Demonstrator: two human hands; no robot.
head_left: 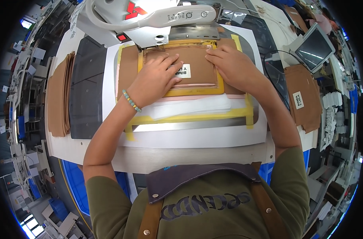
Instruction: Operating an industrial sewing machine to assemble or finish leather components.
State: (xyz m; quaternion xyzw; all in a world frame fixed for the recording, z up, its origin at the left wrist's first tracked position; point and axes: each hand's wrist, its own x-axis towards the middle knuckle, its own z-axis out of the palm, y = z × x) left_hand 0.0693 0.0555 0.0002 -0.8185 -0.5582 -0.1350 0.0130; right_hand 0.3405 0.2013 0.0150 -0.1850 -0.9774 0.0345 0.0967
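The brown fabric panel (203, 61) lay within the yellow clamp frame (189, 91). I had the left hand (155, 77) there, fingers spread, the right hand (234, 65) near its corner, fingers together. Flattening, I judged; next called for even pressure.

Bright, fairly even light fell across the middle of the frame, palest on the white sheet (213, 138). A metal strip (157, 126) below centre threw back whitish glare, while pale streaks were reflected in the monitor (314, 46) at upper right. The left hand (157, 77) and right hand (233, 65) looked fairly crisp. Fisheye distortion bowed the table (181, 155) and tilted the surroundings toward both sides, where detail turned small and soft. A bright panel (32, 227) at lower left was blown out; the corners fell to black.
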